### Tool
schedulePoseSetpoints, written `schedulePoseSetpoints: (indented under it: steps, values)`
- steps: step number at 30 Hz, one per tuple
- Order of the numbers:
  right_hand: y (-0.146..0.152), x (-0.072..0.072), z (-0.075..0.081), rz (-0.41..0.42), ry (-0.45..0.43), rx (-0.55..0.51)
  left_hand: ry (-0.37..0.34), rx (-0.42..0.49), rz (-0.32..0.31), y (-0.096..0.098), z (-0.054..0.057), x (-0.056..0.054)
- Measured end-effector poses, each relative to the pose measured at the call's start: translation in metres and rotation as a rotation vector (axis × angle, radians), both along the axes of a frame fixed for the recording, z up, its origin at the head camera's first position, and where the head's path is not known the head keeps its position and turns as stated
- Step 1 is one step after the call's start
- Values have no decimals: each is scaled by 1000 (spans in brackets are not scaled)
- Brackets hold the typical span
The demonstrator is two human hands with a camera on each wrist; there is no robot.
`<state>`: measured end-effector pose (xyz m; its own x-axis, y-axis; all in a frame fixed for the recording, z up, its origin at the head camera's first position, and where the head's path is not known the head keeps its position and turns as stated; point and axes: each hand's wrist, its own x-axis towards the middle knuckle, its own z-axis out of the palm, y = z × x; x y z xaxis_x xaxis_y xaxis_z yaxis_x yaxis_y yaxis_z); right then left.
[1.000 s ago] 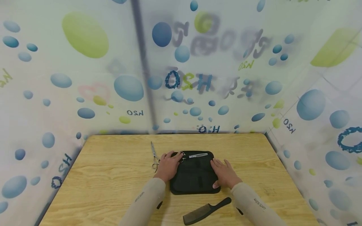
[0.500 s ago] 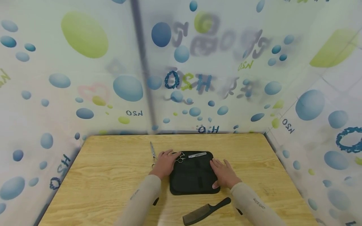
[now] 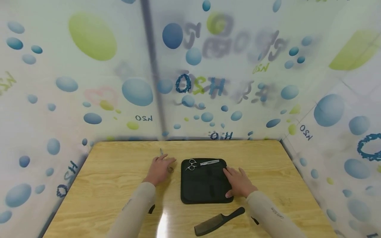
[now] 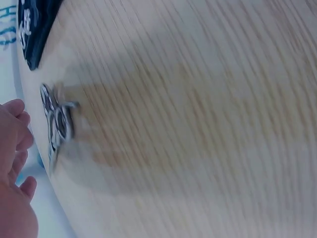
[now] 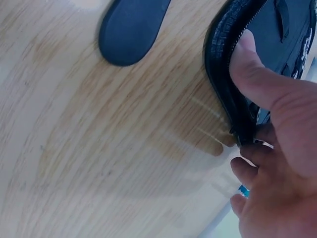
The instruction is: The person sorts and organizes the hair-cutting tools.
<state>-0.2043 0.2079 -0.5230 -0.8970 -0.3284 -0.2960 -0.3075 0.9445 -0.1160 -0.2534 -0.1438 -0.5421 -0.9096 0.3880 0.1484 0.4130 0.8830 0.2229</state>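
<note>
The loose silver scissors [image 4: 51, 119] lie on the table [image 3: 104, 178], left of the black case [image 3: 196, 186], with the left hand [image 3: 158, 170] just over them, its fingers loose and holding nothing. The right hand [image 3: 239, 183] rests on the case's right edge without gripping. The scissors look hard, light and a bit slippery, so the near finger rings [image 4: 69, 130] seem best to hold, away from the pointy far end.

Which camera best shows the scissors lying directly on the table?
The left wrist view: the scissors lie uncovered there, handles showing, though blurry. In the head view, the left hand hides most of them, leaving a blade tip and part of a handle. The right wrist view doesn't show them.
</note>
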Motion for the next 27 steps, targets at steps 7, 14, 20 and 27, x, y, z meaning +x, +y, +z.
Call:
schedulePoseSetpoints:
  steps: [7, 14, 20, 27]
  values:
    - [8, 0, 1, -22, -8, -62, 9, -36, 29, -13, 0, 3]
    - [18, 1, 4, -2, 126, -59, 10, -64, 41, -18, 2, 6]
    - [29, 2, 5, -6, 193, -20, -6, -121, 45, -19, 0, 4]
    - [35, 2, 5, -23, 195, -6, 22, -92, 63, -24, -1, 4]
